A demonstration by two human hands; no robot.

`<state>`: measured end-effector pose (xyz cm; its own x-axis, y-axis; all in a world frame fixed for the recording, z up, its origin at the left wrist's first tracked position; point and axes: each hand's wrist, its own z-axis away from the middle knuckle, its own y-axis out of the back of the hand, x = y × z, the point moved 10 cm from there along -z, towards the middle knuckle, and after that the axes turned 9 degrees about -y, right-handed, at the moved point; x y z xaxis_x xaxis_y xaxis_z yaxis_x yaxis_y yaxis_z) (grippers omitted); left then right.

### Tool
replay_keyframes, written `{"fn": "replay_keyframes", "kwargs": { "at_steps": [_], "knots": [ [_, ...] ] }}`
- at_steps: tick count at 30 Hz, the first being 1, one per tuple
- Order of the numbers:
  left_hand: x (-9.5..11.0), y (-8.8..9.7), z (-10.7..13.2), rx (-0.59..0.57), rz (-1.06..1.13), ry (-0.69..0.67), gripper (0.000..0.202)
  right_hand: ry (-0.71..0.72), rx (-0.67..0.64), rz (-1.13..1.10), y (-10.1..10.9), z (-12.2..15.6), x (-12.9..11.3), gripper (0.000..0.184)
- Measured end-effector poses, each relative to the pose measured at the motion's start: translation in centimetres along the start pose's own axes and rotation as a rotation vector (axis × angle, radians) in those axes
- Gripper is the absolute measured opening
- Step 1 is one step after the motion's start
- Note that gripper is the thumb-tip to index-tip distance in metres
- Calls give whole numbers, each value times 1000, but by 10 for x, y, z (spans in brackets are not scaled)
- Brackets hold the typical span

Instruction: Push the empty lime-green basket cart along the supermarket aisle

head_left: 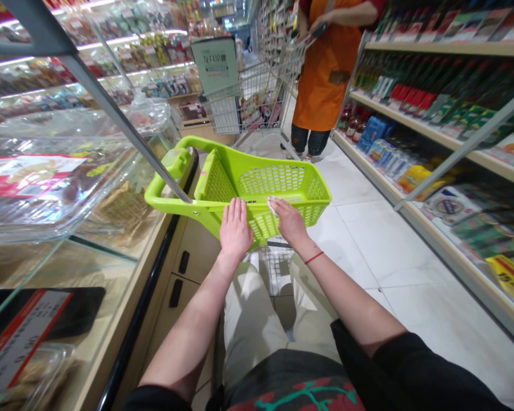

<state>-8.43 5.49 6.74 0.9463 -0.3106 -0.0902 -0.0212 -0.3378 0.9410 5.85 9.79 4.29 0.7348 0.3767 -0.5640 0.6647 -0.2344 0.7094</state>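
Left hand (236,229): mine, fingers together, flat over near rim of green basket (261,221) — best as brace. Right hand (290,221): pinching white tissue (272,206) — press evenly.

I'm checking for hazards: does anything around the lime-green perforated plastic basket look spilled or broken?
Nothing stands out. The lime-green basket shows no visible break, and the white tiled floor no visible spill. The crumpled white wad at the basket's rim is held in the right hand, not loose.
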Motion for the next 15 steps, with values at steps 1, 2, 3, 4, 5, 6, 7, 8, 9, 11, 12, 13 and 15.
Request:
{"fn": "replay_keyframes", "kwargs": {
  "at_steps": [1, 2, 3, 4, 5, 6, 7, 8, 9, 11, 12, 13, 15],
  "knots": [
    [0, 0, 0, 1, 3, 2, 82, -17, 17, 5, 5, 1, 9, 62],
    [0, -1, 0, 5, 7, 4, 82, -34, 29, 10, 8, 3, 16, 64],
    [0, 0, 0, 10, 13, 5, 83, -51, 39, 16, 11, 4, 22, 66],
    [0, 0, 0, 16, 21, 5, 83, -69, 46, 21, 12, 4, 25, 68],
    [0, 0, 0, 21, 30, 5, 83, -85, 51, 23, 12, 5, 26, 69],
    [0, 0, 0, 25, 36, 7, 84, -98, 53, 23, 10, 4, 24, 68],
    [1, 1, 0, 26, 40, 7, 84, -108, 50, 19, 7, 4, 19, 68],
    [1, 1, 0, 23, 41, 8, 84, -110, 41, 12, 2, 2, 11, 67],
    [1, 0, 0, 18, 38, 9, 84, -100, 26, 0, -4, 0, 1, 66],
    [2, 0, 0, 6, 31, 12, 84, -49, -16, -38, -17, -4, -24, 66],
    [2, -1, 0, 2, 28, 13, 83, -19, -35, -59, -22, -6, -37, 66],
    [2, -1, 0, -1, 25, 14, 83, 4, -52, -76, -26, -8, -48, 65],
    [1, -1, 0, -1, 22, 14, 82, 19, -79, -85, -31, -10, -62, 62]
  ]
}}
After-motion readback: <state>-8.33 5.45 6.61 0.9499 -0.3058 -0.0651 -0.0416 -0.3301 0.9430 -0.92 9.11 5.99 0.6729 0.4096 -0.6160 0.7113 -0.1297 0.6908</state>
